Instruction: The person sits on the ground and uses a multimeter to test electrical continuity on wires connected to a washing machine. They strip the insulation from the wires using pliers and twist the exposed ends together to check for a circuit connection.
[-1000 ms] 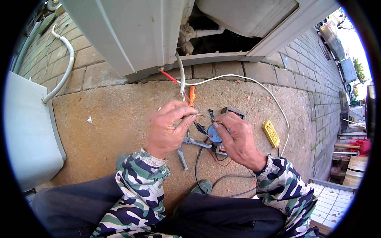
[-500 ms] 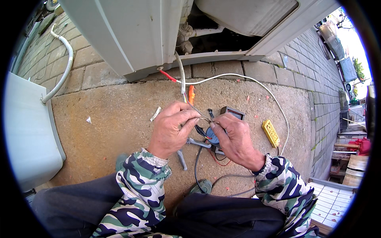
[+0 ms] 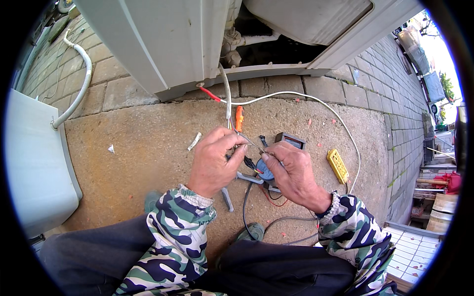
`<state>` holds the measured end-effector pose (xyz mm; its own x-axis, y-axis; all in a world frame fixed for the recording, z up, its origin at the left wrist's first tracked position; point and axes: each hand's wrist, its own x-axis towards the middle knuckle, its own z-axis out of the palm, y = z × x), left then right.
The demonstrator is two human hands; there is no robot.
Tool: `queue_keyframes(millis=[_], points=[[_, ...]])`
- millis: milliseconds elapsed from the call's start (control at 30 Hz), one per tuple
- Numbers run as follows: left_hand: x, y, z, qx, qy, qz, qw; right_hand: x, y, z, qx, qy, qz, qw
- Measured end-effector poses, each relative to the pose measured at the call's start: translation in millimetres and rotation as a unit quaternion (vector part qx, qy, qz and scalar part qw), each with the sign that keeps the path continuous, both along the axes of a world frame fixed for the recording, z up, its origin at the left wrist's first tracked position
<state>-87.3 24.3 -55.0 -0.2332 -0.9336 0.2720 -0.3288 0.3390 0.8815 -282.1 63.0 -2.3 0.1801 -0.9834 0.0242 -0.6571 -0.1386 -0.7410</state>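
The left hand (image 3: 213, 163) and right hand (image 3: 295, 173) are each pinching thin bare wire ends (image 3: 251, 143) together above the concrete slab's (image 3: 148, 163) middle; the joint looks unfinished, with the grey pliers (image 3: 236, 181) lying unused beneath.

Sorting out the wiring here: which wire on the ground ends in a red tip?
The thin white wire that loops across the pavement; its red tip lies by the unit's base. The grey cables near the knees show none.

Since a second ago the left hand (image 3: 213, 160) has shifted slightly left, uncovering a white scrap (image 3: 194, 141) on the pavement beside it. The right hand (image 3: 292, 172) has moved nearer, fingertips now meeting the left's on the thin wire (image 3: 247, 139).
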Motion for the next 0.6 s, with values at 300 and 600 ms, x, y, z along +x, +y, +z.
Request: queue_keyframes(millis=[300, 600], points=[[3.7, -0.5, -2.1, 0.180, 0.170, -0.104, 0.963, 0.8, -1.5, -0.4, 0.035, -0.030, -0.010, 0.999], [-2.8, -1.0, -10.8, 0.145, 0.144, -0.098, 0.974, 4.4, -4.9, -5.1, 0.031, -0.023, 0.001, 0.999]])
